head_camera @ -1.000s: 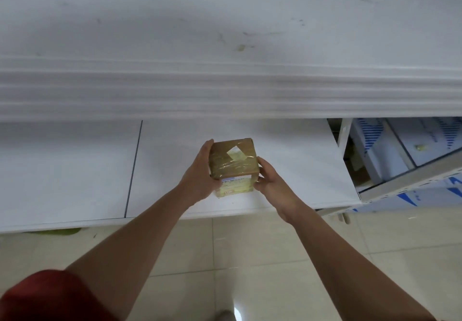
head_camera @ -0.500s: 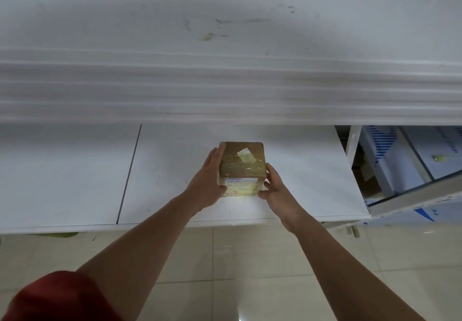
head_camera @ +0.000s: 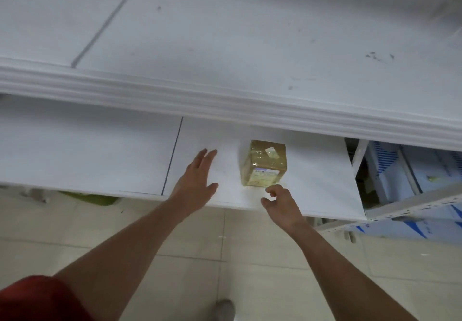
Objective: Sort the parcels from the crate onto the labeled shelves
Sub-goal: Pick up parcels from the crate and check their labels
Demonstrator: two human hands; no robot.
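Small taped parcel (head_camera: 263, 163) sits mid-frame on the white shelf (head_camera: 317, 190), your left hand (head_camera: 197, 180) spread empty, right hand (head_camera: 280, 201) loosely curled, empty (likely light, stiff, tape-slick: clasp opposite side faces).

Brown parcel (head_camera: 263, 160), pale-yellow label (head_camera: 262, 177), white shelf (head_camera: 87, 150).
Red sleeve (head_camera: 37, 298); beige tiled floor (head_camera: 225, 258); white boxes (head_camera: 383, 160) striped blue.

The print on the front label of the parcel (head_camera: 263, 163) is too small to read. Behind the parcel, the upper shelf (head_camera: 225, 103) hides the back of the lower shelf (head_camera: 100, 158). Right of the parcel, blue-and-white boxes (head_camera: 390, 170) sit partly behind a post (head_camera: 358, 153) and run off the picture's edge. Down left of the parcel, a green thing (head_camera: 92, 199) shows only a sliver under the lower shelf.
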